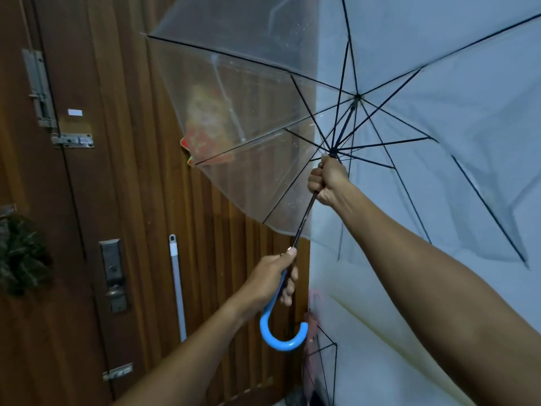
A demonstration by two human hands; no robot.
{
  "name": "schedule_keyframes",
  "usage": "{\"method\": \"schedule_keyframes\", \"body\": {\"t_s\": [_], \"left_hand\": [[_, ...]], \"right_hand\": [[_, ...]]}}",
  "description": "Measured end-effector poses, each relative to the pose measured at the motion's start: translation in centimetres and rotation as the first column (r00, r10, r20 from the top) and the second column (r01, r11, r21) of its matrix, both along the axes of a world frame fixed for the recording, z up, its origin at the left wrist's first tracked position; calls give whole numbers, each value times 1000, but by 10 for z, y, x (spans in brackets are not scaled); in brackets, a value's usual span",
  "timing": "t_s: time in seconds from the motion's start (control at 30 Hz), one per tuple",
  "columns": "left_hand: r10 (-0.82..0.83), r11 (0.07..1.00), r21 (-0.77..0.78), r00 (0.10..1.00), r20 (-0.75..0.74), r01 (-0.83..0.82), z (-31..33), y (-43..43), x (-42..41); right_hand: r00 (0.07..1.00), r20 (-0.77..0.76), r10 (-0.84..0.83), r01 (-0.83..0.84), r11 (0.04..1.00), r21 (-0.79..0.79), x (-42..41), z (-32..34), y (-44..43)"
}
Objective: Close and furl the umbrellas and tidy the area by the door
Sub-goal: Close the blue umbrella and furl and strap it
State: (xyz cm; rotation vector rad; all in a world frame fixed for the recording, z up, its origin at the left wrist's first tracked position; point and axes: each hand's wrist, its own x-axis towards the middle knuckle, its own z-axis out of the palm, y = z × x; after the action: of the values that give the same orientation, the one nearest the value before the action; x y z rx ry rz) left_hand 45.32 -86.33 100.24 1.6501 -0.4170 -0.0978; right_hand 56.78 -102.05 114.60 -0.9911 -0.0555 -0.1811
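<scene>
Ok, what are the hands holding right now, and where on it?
The open clear umbrella: left hand grips the top of its blue hooked handle, right hand grips the shaft just under the runner.

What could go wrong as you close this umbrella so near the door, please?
Pinching: the right hand grips the umbrella just under the runner, where the struts fold in.
Scraping: the canopy edge seems close to the door and might catch its bolt.
Dripping: droplets on the canopy may shake off.
</scene>
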Motion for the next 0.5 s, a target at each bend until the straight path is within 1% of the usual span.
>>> {"method": "schedule_keyframes", "body": {"t_s": [0.1, 0.17, 0.33, 0.4, 0.5], "left_hand": [[66, 997, -39, 998, 11, -66, -11, -7, -4], [104, 994, -33, 994, 38, -103, -12, -12, -2], [153, 985, -85, 988, 13, -151, -4, -17, 6], [176, 977, -115, 984, -26, -177, 2, -23, 14], [189, 969, -150, 979, -73, -198, 15, -28, 29]], "right_hand": [[1000, 9, -1, 1, 1000, -5, 6, 4, -4], [1000, 5, 9, -9, 1000, -7, 10, 4, -4], [998, -35, 44, -44, 999, 9, 5, -9, 6], [993, -61, 100, -99, 995, 21, 1, -22, 16], [967, -69, 244, -241, 969, 53, -7, -36, 26]]}}
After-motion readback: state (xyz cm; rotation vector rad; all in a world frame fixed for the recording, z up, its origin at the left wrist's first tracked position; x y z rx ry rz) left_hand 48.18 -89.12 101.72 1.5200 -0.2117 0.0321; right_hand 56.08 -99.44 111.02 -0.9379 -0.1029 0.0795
